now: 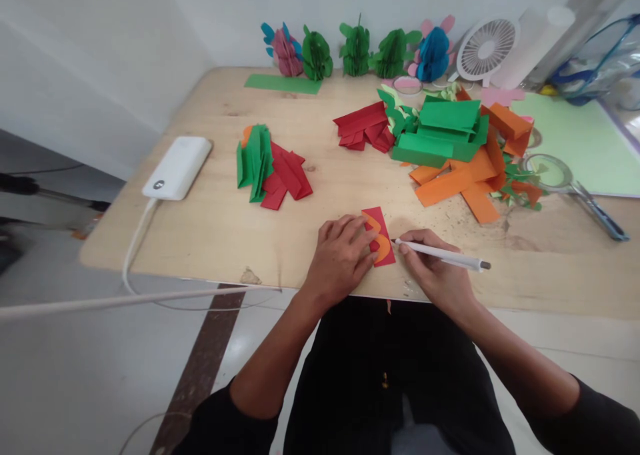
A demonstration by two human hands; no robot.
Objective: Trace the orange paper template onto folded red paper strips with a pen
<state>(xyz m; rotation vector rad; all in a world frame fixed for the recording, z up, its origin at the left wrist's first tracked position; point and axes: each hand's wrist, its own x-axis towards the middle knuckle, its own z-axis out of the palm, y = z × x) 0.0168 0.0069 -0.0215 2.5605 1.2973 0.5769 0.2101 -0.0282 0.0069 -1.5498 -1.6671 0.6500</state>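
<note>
My left hand (337, 258) lies palm down with its fingers stretched over a small red paper rectangle (379, 213). The fingertips press an orange paper cutout (383, 247) with a curved outline flat on the red paper and hide part of both. A white pen (443, 254) is pinched in my right hand (443, 275). Its dark tip points left, at or close to the right edge of the red paper.
Green strips (256, 162) and red strips (287, 178) lie left; green folds (445, 128), orange strips (470, 182) and red pieces (364, 125) lie right. Behind stand paper figures (356, 48) and a fan (487, 47). A power bank (177, 167), tape roll (547, 170) and cutter (600, 212) flank these.
</note>
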